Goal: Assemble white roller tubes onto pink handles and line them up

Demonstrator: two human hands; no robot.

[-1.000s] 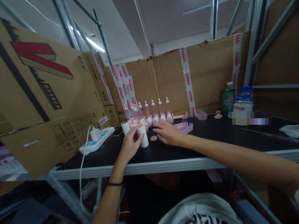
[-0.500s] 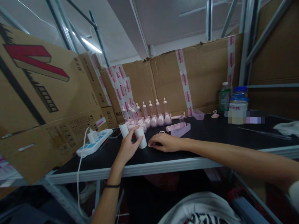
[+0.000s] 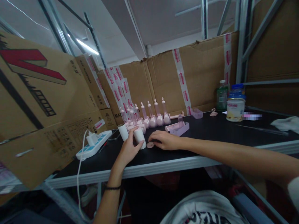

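My left hand (image 3: 129, 148) is closed round a white cylinder (image 3: 140, 138) standing on the black tabletop, fingers behind it and thumb on its near right side. Another white cylinder (image 3: 123, 132) stands just left of that hand. To the right, a small pale pink disc (image 3: 150, 145) lies flat on the table. My right hand (image 3: 164, 140) hovers beside the disc, palm down, with bent fingers apart from the thumb; nothing shows between them. Behind both hands are several pink bottle-shaped pieces with clear necks (image 3: 153, 120). A pink-and-lilac holder part (image 3: 179, 128) lies beyond my right hand.
A white power strip (image 3: 94, 144) with a plugged-in cable is at the left, by a phone (image 3: 114, 135). Toward the back right are a lilac tray (image 3: 197, 113), a pink cap (image 3: 213, 112), a green bottle (image 3: 221, 96) and a tin (image 3: 235, 109). Cardboard walls (image 3: 161, 81) enclose the table.
My right hand has lifted slightly off the pink disc, which now shows fully on the table. My left hand stays on the white cylinder. The view has shifted a little.
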